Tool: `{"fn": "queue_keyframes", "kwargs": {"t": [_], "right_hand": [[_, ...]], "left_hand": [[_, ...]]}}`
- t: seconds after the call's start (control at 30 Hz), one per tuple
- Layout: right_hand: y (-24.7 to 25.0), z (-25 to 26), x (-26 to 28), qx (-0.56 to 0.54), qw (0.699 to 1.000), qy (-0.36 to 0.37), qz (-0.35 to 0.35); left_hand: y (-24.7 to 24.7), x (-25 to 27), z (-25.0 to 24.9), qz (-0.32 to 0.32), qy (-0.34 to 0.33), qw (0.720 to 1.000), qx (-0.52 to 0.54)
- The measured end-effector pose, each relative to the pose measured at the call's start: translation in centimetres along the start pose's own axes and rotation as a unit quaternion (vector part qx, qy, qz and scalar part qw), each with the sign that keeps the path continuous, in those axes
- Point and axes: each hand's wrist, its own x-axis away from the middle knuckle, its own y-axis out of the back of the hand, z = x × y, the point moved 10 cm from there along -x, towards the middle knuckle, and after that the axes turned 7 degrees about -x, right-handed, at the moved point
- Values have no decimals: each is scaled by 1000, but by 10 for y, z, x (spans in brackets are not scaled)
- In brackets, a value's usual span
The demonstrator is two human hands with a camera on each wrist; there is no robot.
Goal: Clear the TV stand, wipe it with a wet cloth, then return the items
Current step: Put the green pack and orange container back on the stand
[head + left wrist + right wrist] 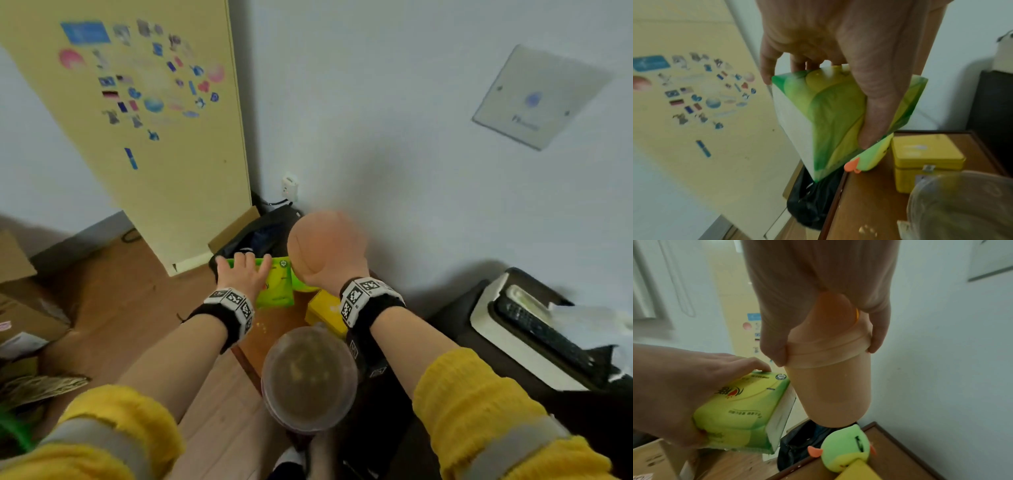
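Note:
My left hand (241, 274) grips a green and yellow tissue pack (277, 284) from above, lifted off the far left end of the brown stand (277, 329). In the left wrist view the thumb (871, 113) presses the tissue pack (828, 116) on its near face, fingers over the far edge. My right hand (327, 253) grips an orange lidded cup (830, 386) by its lid from above, held clear over the stand's far end. A green plush duck (846, 451) and a yellow tin (925, 162) sit on the stand (865, 203).
A clear lidded plastic jar (308, 377) stands near me on the stand. A black bag (260, 236) in a box sits on the floor beyond the stand's end. A dark cabinet with a white device (527, 332) is on the right. Cardboard boxes (20, 301) lie left.

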Motion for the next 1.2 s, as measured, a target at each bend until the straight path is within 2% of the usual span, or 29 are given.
{"fn": "queue_keyframes", "kwargs": {"t": [0.1,0.27,0.43,0.53,0.63,0.73,0.87,0.97,1.2], "right_hand": [[53,-25,30,2,998,-28,-50],[127,-85,84,15,992,-84,-91],[198,-158,152,32,979,-114,-164],[241,-213,206,27,973,-144,-178],[288,-265,265,3,968,-161,-195],[322,-311,311,0,973,-174,-152],[356,-361,365,21,968,-204,-146],[370,-397,397,17,958,-243,-148],[391,-458,444,21,928,-326,-181]], "left_hand": [[46,11,-27,-21,-29,999,5],[125,29,-91,-69,-60,996,3],[195,58,-188,-133,-100,986,0],[228,83,-261,-150,-131,980,-8],[249,108,-339,-139,-156,978,-16],[263,138,-416,-121,-214,969,-23],[278,177,-504,-99,-286,953,-34],[288,193,-551,-91,-319,943,-35],[308,205,-631,-140,-393,906,-77]]}}
